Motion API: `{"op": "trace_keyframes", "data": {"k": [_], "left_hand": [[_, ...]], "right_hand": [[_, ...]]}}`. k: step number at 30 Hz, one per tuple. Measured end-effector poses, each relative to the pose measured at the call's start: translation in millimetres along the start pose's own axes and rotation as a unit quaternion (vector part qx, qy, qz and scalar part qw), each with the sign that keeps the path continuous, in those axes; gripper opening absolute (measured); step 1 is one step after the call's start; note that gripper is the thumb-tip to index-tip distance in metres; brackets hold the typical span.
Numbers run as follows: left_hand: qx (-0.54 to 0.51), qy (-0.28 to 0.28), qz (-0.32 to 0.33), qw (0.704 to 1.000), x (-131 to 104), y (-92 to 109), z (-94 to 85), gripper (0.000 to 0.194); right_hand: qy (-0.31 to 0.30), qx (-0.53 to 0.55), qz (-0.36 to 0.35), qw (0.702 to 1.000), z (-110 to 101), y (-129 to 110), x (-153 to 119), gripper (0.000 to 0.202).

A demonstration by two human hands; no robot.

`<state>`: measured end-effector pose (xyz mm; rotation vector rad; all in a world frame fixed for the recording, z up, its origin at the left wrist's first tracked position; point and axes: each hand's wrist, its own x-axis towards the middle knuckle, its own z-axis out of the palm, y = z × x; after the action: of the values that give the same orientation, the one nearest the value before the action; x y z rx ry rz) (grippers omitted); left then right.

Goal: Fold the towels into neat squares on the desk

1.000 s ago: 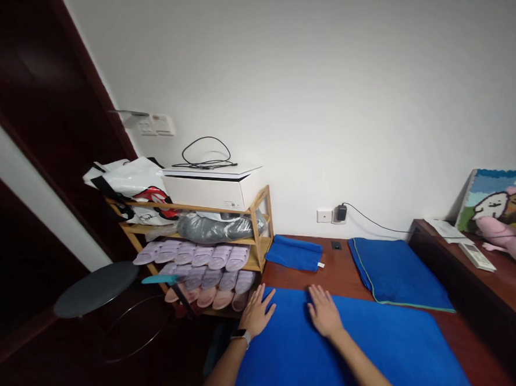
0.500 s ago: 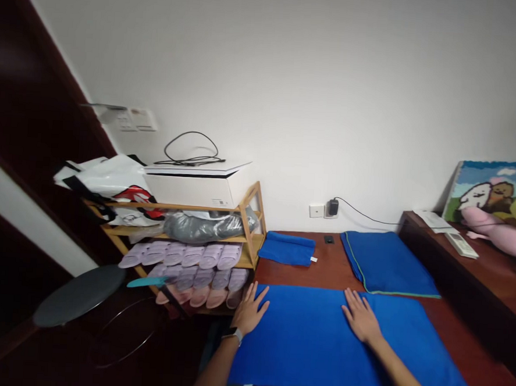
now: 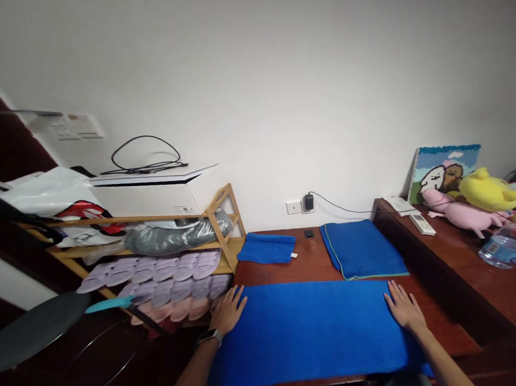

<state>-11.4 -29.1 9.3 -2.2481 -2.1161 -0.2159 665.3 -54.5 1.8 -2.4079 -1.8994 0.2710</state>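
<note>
A blue towel [image 3: 311, 330] lies spread flat along the front of the reddish-brown wooden table [image 3: 274, 274]. My left hand [image 3: 229, 309] rests on its left end with the fingers spread; a watch is on that wrist. At the towel's far right corner lies my right hand [image 3: 405, 307], flat and with fingers apart. Behind the towel sits a folded blue cloth with a green edge [image 3: 363, 249]. A smaller folded blue cloth [image 3: 267, 249] with a white tag lies at the back left.
Left of the table stands a wooden rack [image 3: 233, 244] with several slippers [image 3: 166, 272] and a white box [image 3: 148, 198] on top. A round stool [image 3: 31, 330] is lower left. On the raised right surface are a remote [image 3: 422, 224], plush toys [image 3: 462, 214] and a plastic bottle [image 3: 506, 246].
My right hand has slid right across the towel to its far right corner. My left hand stays at the left end. The view has turned to the right.
</note>
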Motion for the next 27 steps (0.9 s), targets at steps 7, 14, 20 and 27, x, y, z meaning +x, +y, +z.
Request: {"op": "trace_keyframes", "data": {"k": [7,14,20,27], "left_hand": [[-0.019,0.027,-0.001,0.999,-7.4,8.8,6.8,0.062],[-0.040,0.010,-0.015,0.999,-8.6,10.9,9.5,0.065],[-0.023,-0.014,-0.002,1.000,-8.9,6.2,7.5,0.069],[-0.036,-0.004,-0.008,0.999,-7.5,3.6,12.7,0.068]], "right_hand": [[0.031,0.009,-0.004,0.999,-12.9,-34.1,4.1,0.071],[0.015,0.064,-0.253,0.965,0.5,-276.5,-54.4,0.069],[-0.068,0.087,-0.332,0.937,15.7,-358.7,-73.7,0.069],[-0.006,0.006,-0.146,0.989,19.4,-149.0,-31.7,0.072]]}}
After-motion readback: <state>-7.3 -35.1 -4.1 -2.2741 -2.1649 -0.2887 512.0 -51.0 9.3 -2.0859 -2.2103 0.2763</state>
